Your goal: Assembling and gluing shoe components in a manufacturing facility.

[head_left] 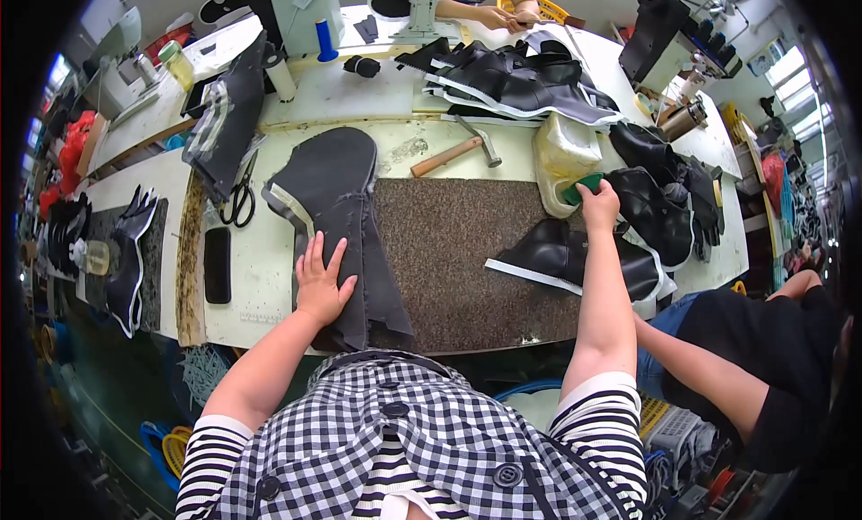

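With left hand spread flat on the dark grey piece overlapping the brown mat, press gently. With right hand gripping the green item at the plastic container, avoid snagging the opening

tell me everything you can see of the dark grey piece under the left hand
The dark grey piece looks like matte fabric, with a broad rounded top, a pale strip at its left edge and a ragged line down its lower half. It lies on the table, beside the brown mat. The left hand rests spread on it.
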`<state>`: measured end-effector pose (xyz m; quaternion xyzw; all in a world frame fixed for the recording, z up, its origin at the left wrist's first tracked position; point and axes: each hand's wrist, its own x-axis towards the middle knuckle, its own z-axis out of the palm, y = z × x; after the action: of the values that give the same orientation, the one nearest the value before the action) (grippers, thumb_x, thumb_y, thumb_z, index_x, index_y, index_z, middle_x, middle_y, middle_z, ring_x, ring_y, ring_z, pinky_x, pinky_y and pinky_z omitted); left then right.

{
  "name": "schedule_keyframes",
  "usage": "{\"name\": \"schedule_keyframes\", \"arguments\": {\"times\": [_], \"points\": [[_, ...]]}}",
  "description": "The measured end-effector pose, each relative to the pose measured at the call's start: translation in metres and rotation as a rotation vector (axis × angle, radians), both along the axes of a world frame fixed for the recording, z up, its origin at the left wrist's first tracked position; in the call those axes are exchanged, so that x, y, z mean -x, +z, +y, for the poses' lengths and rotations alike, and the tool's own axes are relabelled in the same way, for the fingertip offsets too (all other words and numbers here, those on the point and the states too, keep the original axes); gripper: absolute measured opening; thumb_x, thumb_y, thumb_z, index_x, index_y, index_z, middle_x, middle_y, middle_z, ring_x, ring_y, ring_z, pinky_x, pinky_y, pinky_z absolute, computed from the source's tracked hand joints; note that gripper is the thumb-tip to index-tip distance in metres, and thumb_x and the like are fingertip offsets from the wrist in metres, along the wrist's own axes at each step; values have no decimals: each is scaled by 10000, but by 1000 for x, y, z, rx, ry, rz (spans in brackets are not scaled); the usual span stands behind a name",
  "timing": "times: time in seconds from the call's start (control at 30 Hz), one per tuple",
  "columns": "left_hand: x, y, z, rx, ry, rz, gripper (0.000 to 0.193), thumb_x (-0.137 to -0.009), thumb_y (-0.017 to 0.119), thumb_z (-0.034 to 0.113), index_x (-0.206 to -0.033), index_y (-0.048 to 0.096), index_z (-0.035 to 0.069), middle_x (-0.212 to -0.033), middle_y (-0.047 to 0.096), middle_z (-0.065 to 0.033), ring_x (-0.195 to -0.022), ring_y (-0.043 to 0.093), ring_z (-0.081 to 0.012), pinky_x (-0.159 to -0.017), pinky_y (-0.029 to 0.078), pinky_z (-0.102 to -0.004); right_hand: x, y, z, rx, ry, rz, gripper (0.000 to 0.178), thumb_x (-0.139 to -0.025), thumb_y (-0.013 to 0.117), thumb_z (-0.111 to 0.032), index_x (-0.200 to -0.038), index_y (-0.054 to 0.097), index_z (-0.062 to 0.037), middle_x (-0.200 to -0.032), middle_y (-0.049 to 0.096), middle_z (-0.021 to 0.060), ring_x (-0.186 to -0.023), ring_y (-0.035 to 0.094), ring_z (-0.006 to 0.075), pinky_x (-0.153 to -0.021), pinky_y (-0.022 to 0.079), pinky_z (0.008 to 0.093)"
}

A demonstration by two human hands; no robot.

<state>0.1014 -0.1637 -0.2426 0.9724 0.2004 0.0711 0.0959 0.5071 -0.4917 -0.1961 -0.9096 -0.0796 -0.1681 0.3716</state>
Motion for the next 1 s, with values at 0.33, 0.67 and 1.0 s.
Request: {"name": "schedule_keyframes", "arguments": {"times": [0.33, 0.67, 1.0], "points": [[5, 0, -1, -21, 59, 48, 747, -844, 590, 363, -1473, 208, 234, -1525, 91, -146, -1398, 129, -343, -1105, 152, -505, 41, -6, -12, -31, 328, -176, 104, -830, 652, -57, -918, 598, -65, -828, 636, 119, -751, 646, 264, -634, 521, 357], [6, -5, -1, -13, 55, 63, 749, -851, 579, 371, -1477, 190, 238, -1528, 72, -145, -1404, 111, -341, -1108, 141, -505, 28, -33, 26, -790, -346, 276, 329, -800, 529, -9, -1094, 386, -39, -1047, 496, 179, -780, 613, 272, -519, 570, 331], [-7, 22, -10, -117, 98, 151, 668, -837, 600, 371, -1421, 331, 191, -1497, 176, -148, -1393, 149, -326, -1093, 110, -542, -2, -35, 19, -524, -107, 147, 241, -838, 655, -102, -1047, 540, -70, -901, 610, 113, -677, 623, 173, -533, 531, 293]]}}
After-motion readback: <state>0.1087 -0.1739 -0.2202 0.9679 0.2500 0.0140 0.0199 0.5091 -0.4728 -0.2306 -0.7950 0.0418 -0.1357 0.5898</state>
